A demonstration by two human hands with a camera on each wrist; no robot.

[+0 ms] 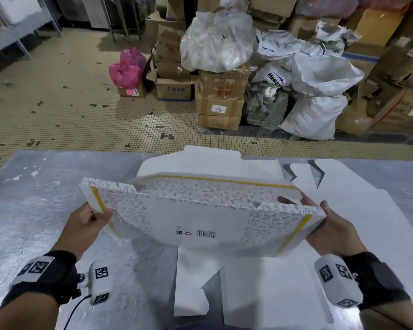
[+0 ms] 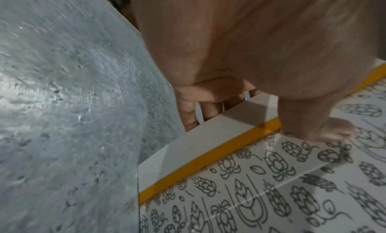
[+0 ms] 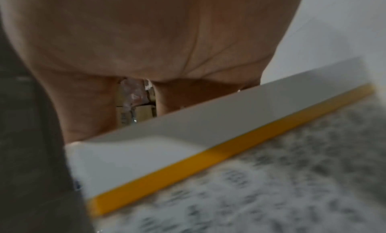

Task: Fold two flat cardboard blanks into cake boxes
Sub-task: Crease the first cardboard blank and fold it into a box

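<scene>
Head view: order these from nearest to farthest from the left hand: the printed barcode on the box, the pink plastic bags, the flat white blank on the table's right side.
1. Printed barcode, on the held patterned cake box, right of the left hand.
2. Flat white cardboard blank, far right on the table.
3. Pink plastic bags, beyond the table on the floor.

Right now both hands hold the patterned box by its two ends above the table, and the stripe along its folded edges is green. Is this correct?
Not quite: the stripe is yellow, not green, as the left wrist view shows closely. The rest holds: the left hand and the right hand hold the patterned box by its two ends above the table.
</scene>
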